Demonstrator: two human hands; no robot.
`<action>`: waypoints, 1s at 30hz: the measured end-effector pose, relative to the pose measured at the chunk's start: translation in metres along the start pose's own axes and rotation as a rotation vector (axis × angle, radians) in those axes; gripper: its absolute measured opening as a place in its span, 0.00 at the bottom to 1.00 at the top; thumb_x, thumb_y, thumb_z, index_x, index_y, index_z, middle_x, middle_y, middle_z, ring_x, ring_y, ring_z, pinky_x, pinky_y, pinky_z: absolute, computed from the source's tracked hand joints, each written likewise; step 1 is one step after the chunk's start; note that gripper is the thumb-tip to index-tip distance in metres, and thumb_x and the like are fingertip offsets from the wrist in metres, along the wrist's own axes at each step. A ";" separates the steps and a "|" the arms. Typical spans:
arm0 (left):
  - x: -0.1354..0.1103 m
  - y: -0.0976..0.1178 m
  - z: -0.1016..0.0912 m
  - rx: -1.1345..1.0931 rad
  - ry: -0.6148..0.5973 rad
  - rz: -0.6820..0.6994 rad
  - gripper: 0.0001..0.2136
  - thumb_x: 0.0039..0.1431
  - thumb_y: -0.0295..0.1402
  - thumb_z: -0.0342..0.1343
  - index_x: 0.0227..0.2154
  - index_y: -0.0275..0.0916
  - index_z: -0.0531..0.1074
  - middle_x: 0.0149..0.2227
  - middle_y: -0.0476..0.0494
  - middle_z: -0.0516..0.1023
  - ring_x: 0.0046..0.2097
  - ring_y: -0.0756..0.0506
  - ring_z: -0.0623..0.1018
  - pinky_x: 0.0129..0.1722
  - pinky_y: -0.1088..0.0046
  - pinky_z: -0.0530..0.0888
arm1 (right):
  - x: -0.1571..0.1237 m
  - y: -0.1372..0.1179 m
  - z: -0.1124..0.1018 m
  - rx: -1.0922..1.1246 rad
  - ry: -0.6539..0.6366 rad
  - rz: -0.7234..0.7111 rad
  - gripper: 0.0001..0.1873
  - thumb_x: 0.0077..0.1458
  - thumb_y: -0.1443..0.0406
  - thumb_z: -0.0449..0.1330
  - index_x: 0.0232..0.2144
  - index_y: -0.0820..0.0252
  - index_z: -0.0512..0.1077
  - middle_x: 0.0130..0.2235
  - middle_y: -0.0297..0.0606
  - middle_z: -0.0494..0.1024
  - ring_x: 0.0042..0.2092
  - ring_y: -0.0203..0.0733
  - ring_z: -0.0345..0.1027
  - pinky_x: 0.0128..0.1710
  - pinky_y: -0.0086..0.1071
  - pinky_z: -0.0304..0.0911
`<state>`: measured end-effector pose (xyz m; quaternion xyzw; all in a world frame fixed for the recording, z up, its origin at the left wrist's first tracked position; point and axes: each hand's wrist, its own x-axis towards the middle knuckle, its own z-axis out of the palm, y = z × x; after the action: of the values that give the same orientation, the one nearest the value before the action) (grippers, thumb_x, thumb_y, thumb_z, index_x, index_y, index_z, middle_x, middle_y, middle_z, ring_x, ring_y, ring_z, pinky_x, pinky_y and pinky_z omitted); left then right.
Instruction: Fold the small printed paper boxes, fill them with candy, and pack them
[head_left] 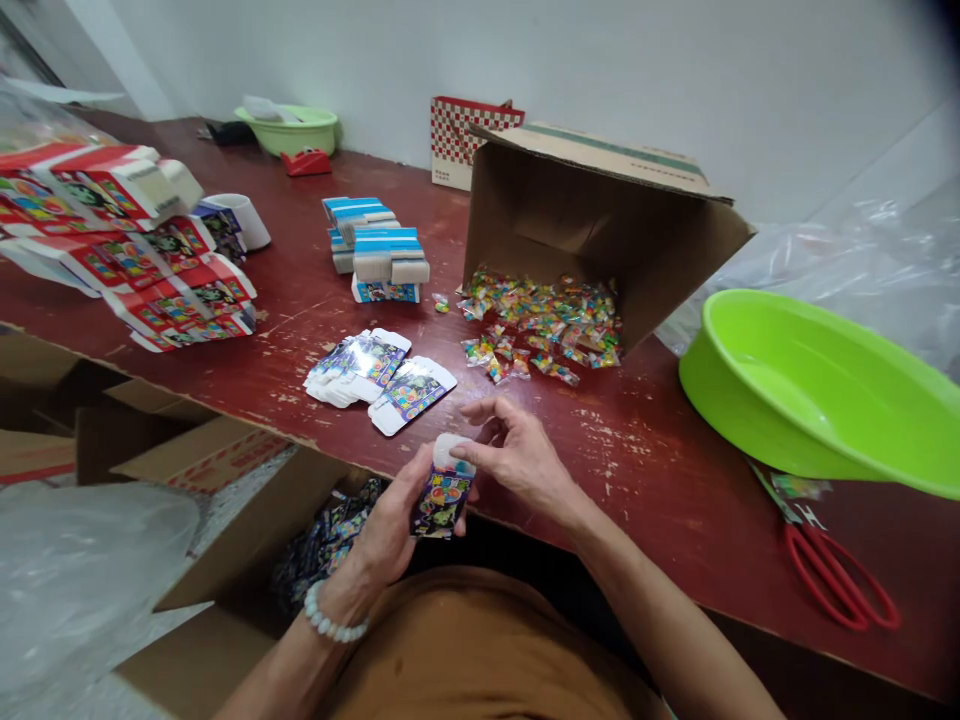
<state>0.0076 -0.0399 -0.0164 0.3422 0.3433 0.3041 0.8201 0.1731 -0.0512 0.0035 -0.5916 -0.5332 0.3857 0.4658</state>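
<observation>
My left hand (390,530), with a beaded bracelet at its wrist, holds a small dark printed carton (441,503) upright near the table's front edge. The carton's white top flap stands up. My right hand (521,455) is beside it, thumb touching the flap and index finger stretched apart from the thumb; its other fingers are partly hidden. Just beyond lie flattened cartons (415,390) in a loose stack. Wrapped candies (540,315) spill from a cardboard box (600,215) tipped on its side.
Red carton bundles (180,290) are piled at left, near blue carton bundles (386,255). A large green basin (810,390) stands at right, with red-handled scissors (840,575) by it. Below the table edge, an open box (232,540) holds dark packets. At the back are a tape dispenser (306,162) and checked bag (454,140).
</observation>
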 end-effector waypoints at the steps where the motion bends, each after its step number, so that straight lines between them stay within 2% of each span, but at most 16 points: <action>1: 0.000 0.001 0.001 -0.013 0.014 -0.003 0.22 0.58 0.51 0.54 0.37 0.35 0.76 0.28 0.41 0.80 0.23 0.46 0.76 0.23 0.72 0.73 | 0.001 0.002 0.000 0.083 0.006 0.055 0.23 0.43 0.65 0.70 0.43 0.57 0.71 0.38 0.34 0.75 0.33 0.35 0.67 0.32 0.29 0.63; 3: 0.000 0.002 0.002 0.001 0.027 0.013 0.21 0.57 0.50 0.56 0.33 0.33 0.77 0.27 0.40 0.80 0.22 0.47 0.76 0.23 0.72 0.73 | -0.001 0.007 0.000 0.308 -0.105 0.170 0.26 0.44 0.60 0.71 0.46 0.57 0.70 0.39 0.35 0.74 0.32 0.34 0.67 0.31 0.28 0.63; 5: 0.000 0.001 0.003 0.033 0.037 0.060 0.18 0.55 0.46 0.58 0.32 0.33 0.77 0.27 0.40 0.80 0.23 0.47 0.76 0.23 0.72 0.73 | -0.005 0.009 0.001 0.524 -0.262 0.279 0.24 0.48 0.56 0.69 0.46 0.58 0.69 0.37 0.34 0.74 0.28 0.31 0.65 0.26 0.26 0.61; 6: 0.000 0.000 0.004 0.046 0.041 0.086 0.16 0.54 0.44 0.60 0.34 0.33 0.76 0.27 0.41 0.80 0.23 0.47 0.76 0.22 0.72 0.73 | -0.007 0.010 0.003 0.591 -0.306 0.314 0.23 0.49 0.55 0.69 0.44 0.58 0.70 0.35 0.33 0.74 0.26 0.29 0.64 0.24 0.24 0.60; 8: 0.000 -0.002 0.005 0.049 0.061 0.124 0.16 0.51 0.42 0.62 0.36 0.34 0.76 0.26 0.43 0.79 0.23 0.47 0.75 0.21 0.73 0.72 | -0.012 0.011 0.007 0.620 -0.309 0.321 0.20 0.48 0.55 0.69 0.40 0.58 0.71 0.31 0.31 0.73 0.23 0.28 0.61 0.21 0.24 0.59; 11: 0.001 -0.003 0.007 -0.009 0.064 0.116 0.16 0.52 0.41 0.63 0.39 0.35 0.75 0.27 0.45 0.79 0.25 0.47 0.76 0.21 0.74 0.73 | -0.013 0.012 0.015 0.474 -0.180 0.154 0.15 0.51 0.53 0.67 0.32 0.58 0.72 0.31 0.33 0.73 0.23 0.31 0.62 0.20 0.27 0.63; 14: 0.001 0.001 0.006 -0.114 0.020 -0.008 0.17 0.56 0.46 0.60 0.40 0.37 0.74 0.27 0.45 0.79 0.22 0.47 0.77 0.21 0.72 0.74 | -0.012 0.015 0.017 0.174 -0.033 -0.139 0.10 0.55 0.56 0.65 0.31 0.57 0.76 0.35 0.37 0.78 0.33 0.38 0.71 0.35 0.33 0.70; 16: 0.001 0.005 0.004 -0.170 0.005 -0.069 0.20 0.59 0.50 0.56 0.41 0.37 0.73 0.26 0.43 0.79 0.21 0.46 0.77 0.19 0.72 0.74 | -0.012 0.015 0.018 0.090 -0.037 -0.208 0.09 0.57 0.58 0.63 0.33 0.55 0.78 0.37 0.38 0.80 0.37 0.40 0.72 0.41 0.35 0.70; 18: 0.000 0.007 0.002 -0.197 0.009 -0.078 0.22 0.61 0.52 0.52 0.44 0.37 0.72 0.26 0.42 0.80 0.21 0.45 0.77 0.19 0.71 0.74 | -0.013 0.013 0.019 0.224 -0.111 -0.091 0.12 0.58 0.55 0.62 0.35 0.56 0.77 0.40 0.38 0.80 0.32 0.37 0.71 0.34 0.33 0.71; 21: 0.000 0.008 0.000 -0.198 0.024 -0.048 0.24 0.63 0.53 0.48 0.47 0.37 0.71 0.27 0.41 0.80 0.20 0.45 0.78 0.19 0.71 0.75 | -0.012 0.007 0.023 0.573 -0.270 0.181 0.18 0.52 0.51 0.65 0.32 0.60 0.73 0.39 0.38 0.79 0.23 0.33 0.66 0.21 0.31 0.69; 23: 0.000 0.008 0.001 -0.199 0.035 -0.018 0.24 0.63 0.51 0.50 0.48 0.35 0.72 0.26 0.42 0.80 0.21 0.45 0.78 0.20 0.71 0.75 | -0.011 0.005 0.026 0.664 -0.303 0.241 0.20 0.48 0.51 0.68 0.34 0.60 0.71 0.38 0.38 0.79 0.23 0.32 0.65 0.19 0.30 0.68; 24: 0.000 0.008 0.001 -0.206 0.042 -0.004 0.23 0.62 0.50 0.51 0.48 0.35 0.72 0.26 0.42 0.80 0.21 0.45 0.78 0.20 0.71 0.75 | -0.010 0.006 0.027 0.646 -0.261 0.218 0.21 0.47 0.53 0.69 0.37 0.59 0.70 0.38 0.38 0.79 0.24 0.32 0.66 0.20 0.29 0.68; 27: 0.000 0.009 0.003 -0.261 0.084 0.003 0.23 0.63 0.48 0.52 0.51 0.36 0.71 0.29 0.42 0.81 0.22 0.45 0.78 0.21 0.70 0.75 | -0.010 0.014 0.031 0.469 -0.028 0.058 0.26 0.45 0.58 0.72 0.44 0.55 0.66 0.41 0.37 0.77 0.31 0.34 0.69 0.29 0.28 0.69; 28: 0.000 0.009 0.003 -0.284 0.105 0.000 0.23 0.63 0.48 0.52 0.53 0.36 0.70 0.30 0.42 0.82 0.22 0.45 0.78 0.21 0.70 0.76 | -0.011 0.017 0.032 0.394 0.031 0.002 0.25 0.45 0.59 0.72 0.43 0.55 0.67 0.41 0.37 0.76 0.34 0.35 0.70 0.32 0.29 0.70; 30: 0.000 0.010 0.004 -0.318 0.144 -0.007 0.23 0.64 0.47 0.52 0.54 0.37 0.69 0.33 0.41 0.82 0.24 0.45 0.79 0.23 0.69 0.76 | -0.014 0.023 0.033 0.259 0.068 -0.078 0.18 0.48 0.59 0.70 0.39 0.55 0.69 0.41 0.37 0.74 0.37 0.37 0.70 0.36 0.31 0.69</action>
<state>0.0083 -0.0356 -0.0067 0.1841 0.3499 0.3754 0.8383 0.1456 -0.0607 -0.0281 -0.5182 -0.4853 0.4125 0.5707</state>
